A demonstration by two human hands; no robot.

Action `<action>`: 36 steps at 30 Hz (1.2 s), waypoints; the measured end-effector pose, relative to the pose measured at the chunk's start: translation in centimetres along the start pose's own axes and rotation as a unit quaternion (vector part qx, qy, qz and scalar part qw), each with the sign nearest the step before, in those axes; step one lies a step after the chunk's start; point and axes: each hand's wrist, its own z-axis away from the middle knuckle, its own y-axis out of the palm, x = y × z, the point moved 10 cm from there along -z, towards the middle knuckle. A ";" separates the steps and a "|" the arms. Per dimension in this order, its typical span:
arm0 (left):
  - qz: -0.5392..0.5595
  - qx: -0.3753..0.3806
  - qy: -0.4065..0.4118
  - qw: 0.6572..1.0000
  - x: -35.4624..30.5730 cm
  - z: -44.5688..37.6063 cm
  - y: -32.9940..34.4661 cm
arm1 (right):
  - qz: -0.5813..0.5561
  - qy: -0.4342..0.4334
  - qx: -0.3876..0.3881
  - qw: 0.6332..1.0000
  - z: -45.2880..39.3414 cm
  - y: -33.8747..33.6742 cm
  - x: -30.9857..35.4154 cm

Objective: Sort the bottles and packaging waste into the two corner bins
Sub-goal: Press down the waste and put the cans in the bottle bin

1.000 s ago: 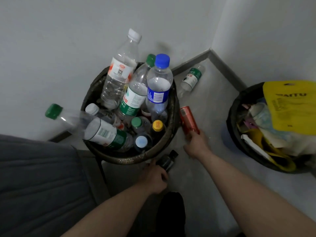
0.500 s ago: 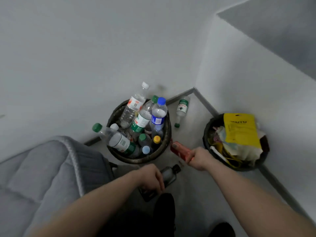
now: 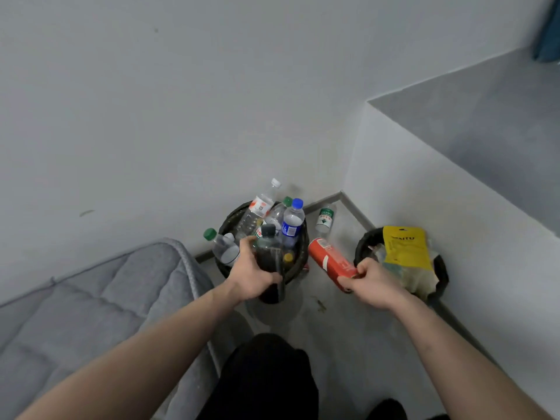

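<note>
My left hand [image 3: 253,272] grips a dark bottle with a black cap [image 3: 268,259], held upright over the front rim of the left bin [image 3: 298,265]. That bin is crammed with several clear plastic bottles, one with a blue cap [image 3: 292,221]. My right hand [image 3: 374,283] holds the lower end of a red can [image 3: 330,262], lifted off the floor between the two bins. The right bin [image 3: 362,247] holds packaging, topped by a yellow pouch [image 3: 404,247].
A small green-labelled bottle [image 3: 325,218] lies on the floor in the corner behind the bins. A grey quilted mattress [image 3: 100,301] fills the left side. Walls close in behind and to the right. My dark trouser leg [image 3: 266,374] is below.
Both hands have lifted their items off the floor: the dark bottle now stands over the left bin's rim, the red can hangs in the air. The view has risen and pulled back.
</note>
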 end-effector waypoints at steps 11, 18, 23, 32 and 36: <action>-0.208 -0.186 -0.019 0.960 -1.5 -6.8 -7.3 | -0.068 -0.065 -0.048 0.994 -5.1 1.9 8.0; -0.281 -0.190 -0.050 0.940 -0.9 -11.6 -9.8 | -0.048 -0.095 -0.060 0.993 -9.6 7.6 11.7; -0.320 -0.177 -0.065 0.928 -0.8 -13.1 -10.6 | -0.010 -0.105 -0.093 0.990 -10.9 9.3 12.1; -0.342 -0.146 -0.065 0.926 -0.4 -11.6 -10.5 | 0.012 -0.098 -0.087 0.991 -10.1 7.6 10.3; -0.351 -0.138 -0.023 0.926 -2.7 -9.9 -9.5 | 0.008 -0.097 -0.066 0.993 -8.8 6.7 9.6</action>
